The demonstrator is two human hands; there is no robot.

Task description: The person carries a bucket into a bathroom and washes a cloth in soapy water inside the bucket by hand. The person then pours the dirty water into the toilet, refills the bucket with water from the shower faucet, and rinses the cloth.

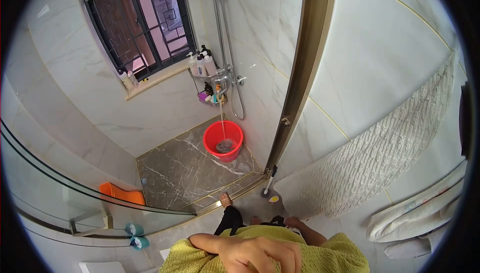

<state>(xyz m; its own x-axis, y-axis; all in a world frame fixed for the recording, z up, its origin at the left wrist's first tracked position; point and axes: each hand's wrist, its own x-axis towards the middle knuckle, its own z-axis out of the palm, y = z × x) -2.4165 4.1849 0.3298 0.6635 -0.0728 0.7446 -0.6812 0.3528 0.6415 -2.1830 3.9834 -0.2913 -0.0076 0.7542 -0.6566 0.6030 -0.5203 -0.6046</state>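
Note:
At the bottom centre, my left hand (262,255) is close to the camera, in front of a yellow-green textured top (325,255). Its fingers are curled inward; their tips and whatever they may hold are hidden. My right hand (291,221) reaches down beside dark trousers (231,219), its fingers too small to make out. Ahead, a red bucket (223,153) stands on the shower floor. Water streams into it from the tap (221,91), and a greyish patch shows inside. A bare foot (226,199) rests at the shower threshold.
A metal rack (204,76) with several bottles hangs near the shower pipe. An orange stool-like object (122,194) sits behind the curved glass (165,211). Right of the doorway are a long-handled brush (270,182), a textured white cloth (370,158) and hanging towels (420,213).

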